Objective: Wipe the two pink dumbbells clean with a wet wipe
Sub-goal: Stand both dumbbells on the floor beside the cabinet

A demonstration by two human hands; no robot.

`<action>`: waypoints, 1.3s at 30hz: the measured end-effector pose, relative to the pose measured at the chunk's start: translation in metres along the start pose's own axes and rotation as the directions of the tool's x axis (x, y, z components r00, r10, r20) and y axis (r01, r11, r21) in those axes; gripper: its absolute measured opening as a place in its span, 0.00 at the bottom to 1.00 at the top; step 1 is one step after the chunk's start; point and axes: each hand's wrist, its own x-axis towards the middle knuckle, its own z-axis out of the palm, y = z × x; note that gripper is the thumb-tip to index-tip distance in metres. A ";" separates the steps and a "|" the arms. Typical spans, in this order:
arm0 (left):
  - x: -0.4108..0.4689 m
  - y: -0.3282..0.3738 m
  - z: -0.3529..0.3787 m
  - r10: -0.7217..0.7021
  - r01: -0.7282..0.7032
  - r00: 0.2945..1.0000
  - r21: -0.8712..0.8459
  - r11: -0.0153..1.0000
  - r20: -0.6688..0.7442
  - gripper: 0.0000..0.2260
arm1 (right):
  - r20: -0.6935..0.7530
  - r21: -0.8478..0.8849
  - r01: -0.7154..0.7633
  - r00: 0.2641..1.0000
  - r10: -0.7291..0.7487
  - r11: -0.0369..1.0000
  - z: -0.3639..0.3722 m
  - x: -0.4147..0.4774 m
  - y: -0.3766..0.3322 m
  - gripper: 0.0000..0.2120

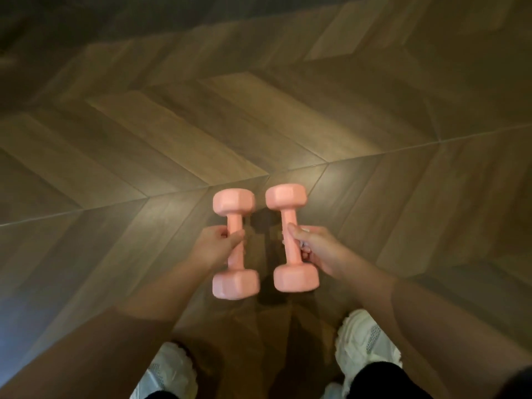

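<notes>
Two pink dumbbells with hexagonal ends are held side by side above the wooden floor, their handles pointing away from me. My left hand (216, 245) grips the handle of the left dumbbell (233, 203). My right hand (316, 249) grips the handle of the right dumbbell (285, 197). A small white crumpled bit, perhaps a wipe (304, 244), shows between the right fingers; it is too blurred to be sure. Both forearms reach in from the bottom corners.
A herringbone wooden floor (178, 133) fills the view. My two white sneakers (365, 341) stand at the bottom, below the dumbbells, with dark trouser legs at the lower edge.
</notes>
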 end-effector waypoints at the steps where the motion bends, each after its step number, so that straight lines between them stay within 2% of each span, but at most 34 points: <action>1: -0.011 0.015 -0.003 0.011 -0.011 1.000 -0.017 1.000 -0.003 0.06 | 0.005 -0.001 0.001 1.000 -0.001 1.000 -0.005 -0.011 -0.011 0.17; 5: -0.064 0.079 -0.015 0.021 -0.020 1.000 -0.036 0.999 0.020 0.05 | 0.034 0.093 0.004 0.999 -0.007 0.996 -0.024 -0.076 -0.057 0.11; 13: -0.184 0.230 -0.020 -0.012 0.011 0.996 0.005 1.000 0.094 0.07 | 0.017 0.188 -0.040 0.999 0.037 0.981 -0.087 -0.220 -0.179 0.10; 17: -0.230 0.324 -0.011 -0.003 0.005 0.996 -0.022 1.000 0.088 0.06 | 0.016 0.136 -0.023 1.000 0.021 0.990 -0.135 -0.272 -0.241 0.11; 21: -0.253 0.397 0.001 0.041 -0.042 0.997 0.025 0.999 0.063 0.08 | -0.003 0.066 0.007 1.000 -0.007 0.998 -0.180 -0.307 -0.302 0.10; 25: -0.251 0.456 0.016 0.070 -0.072 0.996 0.049 0.996 0.050 0.10 | -0.058 0.064 0.033 0.998 -0.029 0.997 -0.222 -0.313 -0.352 0.12; 33: -0.189 0.576 0.059 0.071 -0.074 0.992 0.028 0.997 0.100 0.06 | -0.136 -0.015 0.076 0.988 -0.077 0.997 -0.313 -0.273 -0.445 0.09; 39: -0.143 0.666 0.108 0.073 -0.074 0.991 0.006 0.997 0.115 0.05 | -0.202 -0.097 0.143 0.966 -0.160 0.985 -0.399 -0.227 -0.496 0.15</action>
